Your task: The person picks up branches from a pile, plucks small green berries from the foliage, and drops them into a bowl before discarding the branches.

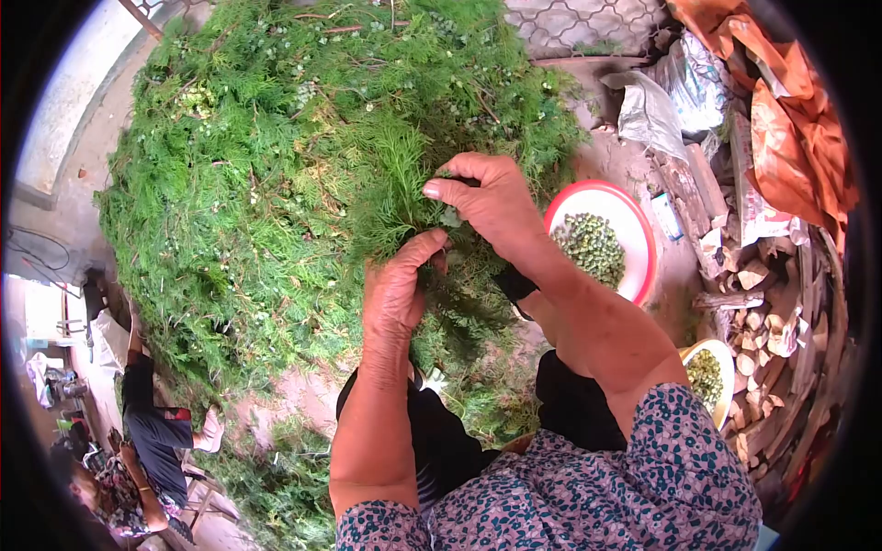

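My left hand (401, 285) is closed around the lower end of a feathery green evergreen sprig (400, 174), which looks like cypress. The sprig stands up from my grip, over a large heap of similar cut branches (248, 202). At the sprig's right side, thumb and forefinger of my right hand (491, 202) are pinched together; what lies between their tips is hidden. A small pale green cone cluster (450, 217) shows just below that thumb. Right of my right hand sits a red-rimmed white basin (640, 241) holding many small green cones (590, 250).
A yellowish bowl (727, 372) with more green pickings stands by my right elbow. Stacked firewood (753, 340), sacks (648, 115) and an orange tarp (799, 119) line the right side. At lower left, another person (152, 441) sits beside more branches (280, 482).
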`<action>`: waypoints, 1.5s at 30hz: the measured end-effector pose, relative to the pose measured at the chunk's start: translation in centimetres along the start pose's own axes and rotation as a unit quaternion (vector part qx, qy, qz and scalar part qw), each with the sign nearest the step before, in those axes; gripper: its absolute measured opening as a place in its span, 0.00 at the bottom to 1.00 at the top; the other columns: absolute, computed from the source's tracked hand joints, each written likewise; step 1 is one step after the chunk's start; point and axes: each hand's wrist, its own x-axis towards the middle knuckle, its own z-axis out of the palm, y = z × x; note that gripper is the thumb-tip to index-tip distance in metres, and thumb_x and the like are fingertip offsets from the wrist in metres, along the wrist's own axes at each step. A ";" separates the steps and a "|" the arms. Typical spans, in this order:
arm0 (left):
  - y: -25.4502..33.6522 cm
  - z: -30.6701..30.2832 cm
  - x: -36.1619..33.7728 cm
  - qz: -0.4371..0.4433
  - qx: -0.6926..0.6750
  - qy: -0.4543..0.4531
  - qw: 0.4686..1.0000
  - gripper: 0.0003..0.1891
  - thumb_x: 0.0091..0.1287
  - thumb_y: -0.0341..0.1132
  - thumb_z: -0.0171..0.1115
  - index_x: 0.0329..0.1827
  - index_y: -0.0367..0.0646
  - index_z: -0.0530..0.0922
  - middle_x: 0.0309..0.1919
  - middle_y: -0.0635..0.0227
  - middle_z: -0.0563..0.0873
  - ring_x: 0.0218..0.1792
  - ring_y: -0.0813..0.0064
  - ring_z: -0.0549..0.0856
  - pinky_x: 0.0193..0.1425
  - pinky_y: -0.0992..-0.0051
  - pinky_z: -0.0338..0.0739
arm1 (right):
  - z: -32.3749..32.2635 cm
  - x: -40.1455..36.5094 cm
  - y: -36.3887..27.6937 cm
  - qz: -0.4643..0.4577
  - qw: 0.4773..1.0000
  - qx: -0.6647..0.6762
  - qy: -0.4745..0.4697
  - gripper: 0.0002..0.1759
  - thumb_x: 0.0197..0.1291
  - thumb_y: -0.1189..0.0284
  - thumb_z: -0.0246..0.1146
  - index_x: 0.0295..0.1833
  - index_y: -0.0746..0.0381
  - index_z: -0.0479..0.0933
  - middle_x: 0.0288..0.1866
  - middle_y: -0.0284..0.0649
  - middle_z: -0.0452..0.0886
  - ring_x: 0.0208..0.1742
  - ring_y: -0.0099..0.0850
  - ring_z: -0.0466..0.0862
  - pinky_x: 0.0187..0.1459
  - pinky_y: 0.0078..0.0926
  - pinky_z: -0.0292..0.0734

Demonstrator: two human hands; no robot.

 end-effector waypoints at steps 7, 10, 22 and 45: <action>0.1 0.7 -0.1 0.035 -0.035 0.048 0.998 0.09 0.52 0.29 0.65 0.33 0.34 0.79 0.26 0.63 0.81 0.22 0.76 0.75 0.26 0.77 0.68 | -1.3 -0.1 -1.7 0.095 0.974 0.201 0.040 0.08 0.51 0.72 0.64 0.33 0.66 0.77 0.24 0.29 0.76 0.25 0.18 0.72 0.29 0.18 0.68; -0.1 0.5 0.2 0.047 -0.042 0.055 0.996 0.08 0.52 0.29 0.65 0.33 0.35 0.79 0.25 0.65 0.81 0.22 0.77 0.74 0.26 0.77 0.68 | -1.1 -1.0 -1.4 -0.059 0.997 0.040 -0.014 0.08 0.48 0.73 0.65 0.33 0.66 0.77 0.25 0.34 0.77 0.28 0.20 0.75 0.31 0.21 0.71; 0.7 0.8 -0.3 0.044 -0.043 0.104 0.993 0.09 0.51 0.35 0.64 0.31 0.40 0.78 0.26 0.69 0.78 0.25 0.78 0.71 0.31 0.76 0.67 | -1.8 -1.0 -0.6 0.160 0.915 0.358 -0.089 0.07 0.55 0.74 0.60 0.38 0.64 0.73 0.28 0.32 0.75 0.25 0.21 0.74 0.23 0.16 0.65; -0.3 0.6 0.2 0.058 0.029 0.087 0.994 0.06 0.53 0.30 0.64 0.32 0.41 0.79 0.24 0.74 0.78 0.21 0.83 0.71 0.26 0.81 0.64 | -1.1 -1.3 -1.0 0.095 0.991 0.023 -0.094 0.11 0.49 0.71 0.65 0.31 0.69 0.76 0.20 0.36 0.73 0.24 0.19 0.69 0.27 0.22 0.66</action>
